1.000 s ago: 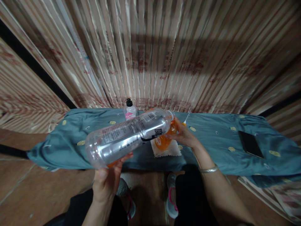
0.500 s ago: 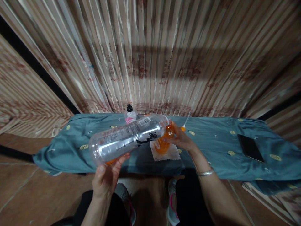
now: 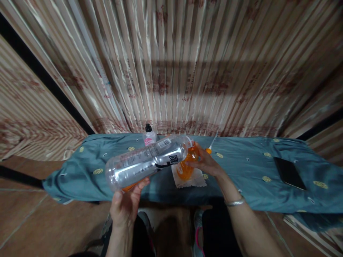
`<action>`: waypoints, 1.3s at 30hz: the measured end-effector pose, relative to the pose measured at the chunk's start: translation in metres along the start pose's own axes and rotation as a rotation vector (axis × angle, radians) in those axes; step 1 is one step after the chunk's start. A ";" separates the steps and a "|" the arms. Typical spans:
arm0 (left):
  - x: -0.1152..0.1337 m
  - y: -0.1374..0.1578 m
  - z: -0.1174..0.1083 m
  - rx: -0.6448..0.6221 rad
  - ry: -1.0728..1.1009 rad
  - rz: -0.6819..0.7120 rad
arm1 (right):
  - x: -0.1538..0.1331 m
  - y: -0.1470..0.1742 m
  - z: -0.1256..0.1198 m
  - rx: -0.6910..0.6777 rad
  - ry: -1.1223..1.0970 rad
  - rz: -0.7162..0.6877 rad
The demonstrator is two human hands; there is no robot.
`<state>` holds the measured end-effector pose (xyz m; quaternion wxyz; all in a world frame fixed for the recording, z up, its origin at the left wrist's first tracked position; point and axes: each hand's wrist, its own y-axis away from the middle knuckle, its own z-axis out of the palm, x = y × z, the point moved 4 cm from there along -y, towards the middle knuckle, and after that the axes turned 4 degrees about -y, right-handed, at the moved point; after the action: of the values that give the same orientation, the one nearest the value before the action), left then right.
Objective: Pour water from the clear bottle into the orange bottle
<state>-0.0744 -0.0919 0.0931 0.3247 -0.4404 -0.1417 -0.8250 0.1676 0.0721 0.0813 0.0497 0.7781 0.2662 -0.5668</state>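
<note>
A large clear plastic bottle (image 3: 144, 162) with a silver label lies tilted in my left hand (image 3: 127, 205), whose fingers support it from below near its base. A little orange liquid shows along its lower side. Its mouth points right, at the top of an orange bottle (image 3: 184, 169); whether the two mouths touch I cannot tell. My right hand (image 3: 206, 162) is wrapped round the neck of the orange bottle, which stands on a whitish cloth (image 3: 197, 180). Just behind that hand lies an orange pump top (image 3: 208, 150) with a clear tube.
A small bottle with a black cap (image 3: 149, 134) and pink label stands behind the clear bottle. A flat black device (image 3: 289, 173) lies to the right on the teal patterned cover (image 3: 241, 160). Pleated curtains (image 3: 171, 71) hang behind, with dark poles at both sides.
The view has shifted slightly, so everything appears a little lower. Both hands keep their hold, and the clear bottle stays tilted toward the orange one.
</note>
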 end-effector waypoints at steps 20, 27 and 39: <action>-0.007 0.012 0.008 0.075 0.021 0.072 | 0.003 -0.001 0.001 -0.005 -0.045 0.008; -0.001 0.009 0.012 0.117 0.051 0.095 | 0.005 -0.002 0.003 -0.012 -0.060 0.031; 0.000 -0.004 0.005 0.138 0.101 0.094 | -0.005 0.001 0.008 -0.031 -0.046 0.045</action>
<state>-0.0737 -0.0859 0.0958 0.3991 -0.3811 -0.1607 -0.8183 0.1599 0.0667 0.0823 0.0806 0.7697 0.2563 -0.5792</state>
